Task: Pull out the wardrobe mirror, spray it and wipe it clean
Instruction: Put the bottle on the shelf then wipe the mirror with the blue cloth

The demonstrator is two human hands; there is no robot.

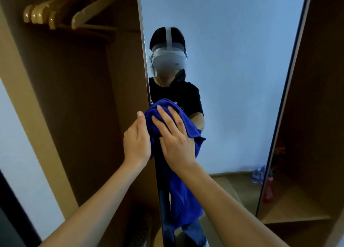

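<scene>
Hangers [55,13] top-left, bottles [258,174] by mirror [232,60]

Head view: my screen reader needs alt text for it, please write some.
A person's right hand presses a blue cloth flat against a tall mirror pulled out of a wooden wardrobe, while the left hand holds the mirror's left edge. Wooden hangers hang at upper left.

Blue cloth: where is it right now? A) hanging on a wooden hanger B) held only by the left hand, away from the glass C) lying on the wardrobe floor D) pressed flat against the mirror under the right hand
D: the right hand lies with straight fingers on the blue cloth, pressing it to the mirror near its left edge.
</scene>
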